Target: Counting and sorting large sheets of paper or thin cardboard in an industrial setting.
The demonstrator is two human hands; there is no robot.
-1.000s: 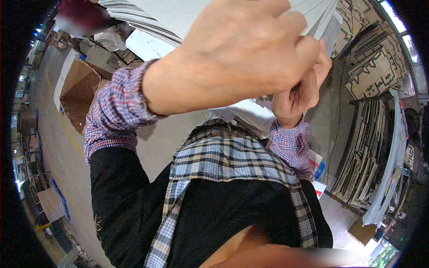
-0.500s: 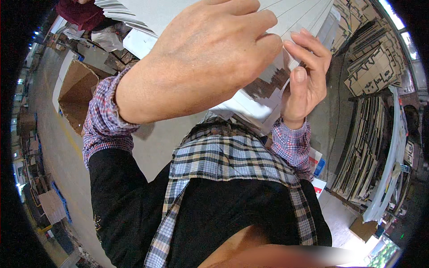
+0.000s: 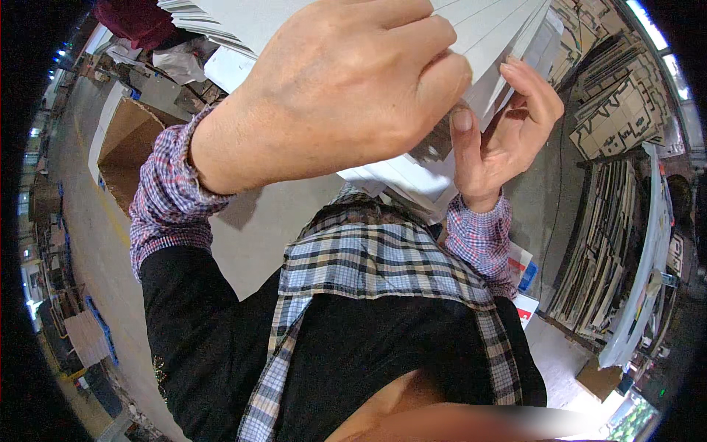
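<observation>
A thick stack of flat white cardboard sheets (image 3: 486, 44) fills the upper middle, its edges fanned toward the top. My left hand (image 3: 346, 88) is closed over the near edge of this stack, knuckles facing the camera. My right hand (image 3: 501, 132) is just to the right, fingers spread and palm turned toward the stack, its thumb raised against the lower sheets (image 3: 405, 177). Both wrists wear checked shirt cuffs. Below the hands is my dark top with a plaid collar (image 3: 368, 265).
An open brown cardboard box (image 3: 125, 147) stands on the grey floor at left. Stacks of flattened die-cut cardboard (image 3: 611, 110) lean at the right, with more bundles (image 3: 596, 258) below them. White sheets (image 3: 221, 66) lie at upper left.
My right hand has opened from a closed pinch and shifted right, fingers now spread. My left hand has slid up and right along the stack, which now shows more between the hands.
</observation>
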